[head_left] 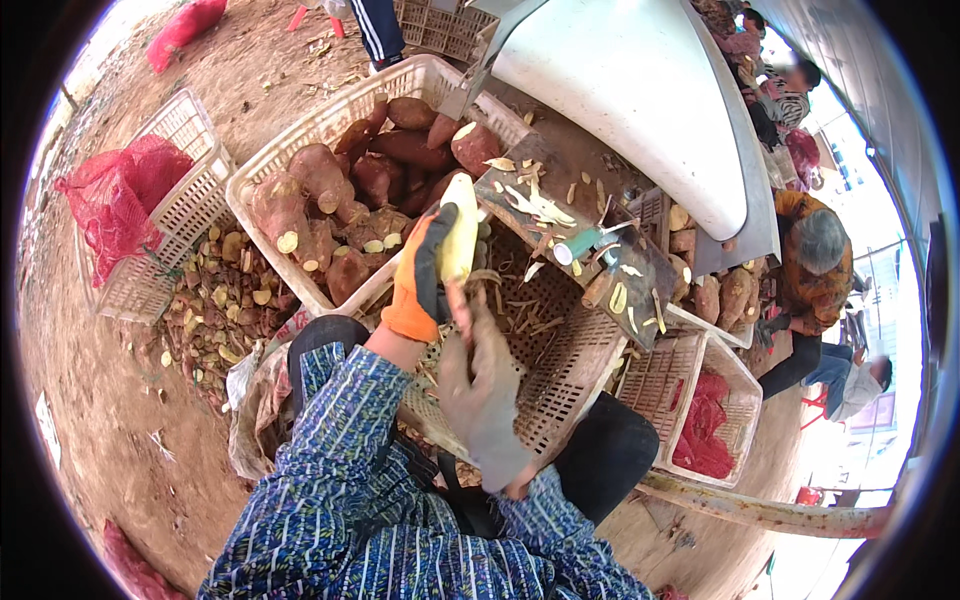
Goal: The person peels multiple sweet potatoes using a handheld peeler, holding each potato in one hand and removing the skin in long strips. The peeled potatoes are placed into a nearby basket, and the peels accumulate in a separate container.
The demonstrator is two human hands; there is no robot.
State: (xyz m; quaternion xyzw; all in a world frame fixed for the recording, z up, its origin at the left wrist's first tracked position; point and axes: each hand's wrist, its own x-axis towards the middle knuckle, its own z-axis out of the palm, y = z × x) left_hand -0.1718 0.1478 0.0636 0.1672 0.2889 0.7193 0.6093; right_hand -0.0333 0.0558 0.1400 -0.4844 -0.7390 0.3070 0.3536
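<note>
My left hand [422,275], in an orange and black glove, is closed round a sweet potato [461,232]. Its upper part is peeled to pale yellow; reddish skin shows at the lower end. Close beneath that end is my right hand [483,390], in a grey glove and blurred by motion. Its fingers look curled, but what they hold is hidden. A thin strip of peel [484,275] shows beside the sweet potato. Under both hands a plastic crate [570,385] holds peelings. Just beyond, a pale crate [262,235] is heaped with unpeeled sweet potatoes [318,180].
A wooden plank [640,265] bearing peelings and a green-and-white object [578,246] lies to the right, below a large white chute [630,100]. Cut pieces [225,300] cover the ground at left. Crates with red mesh bags [125,190] flank me. Another person [815,260] sits at right.
</note>
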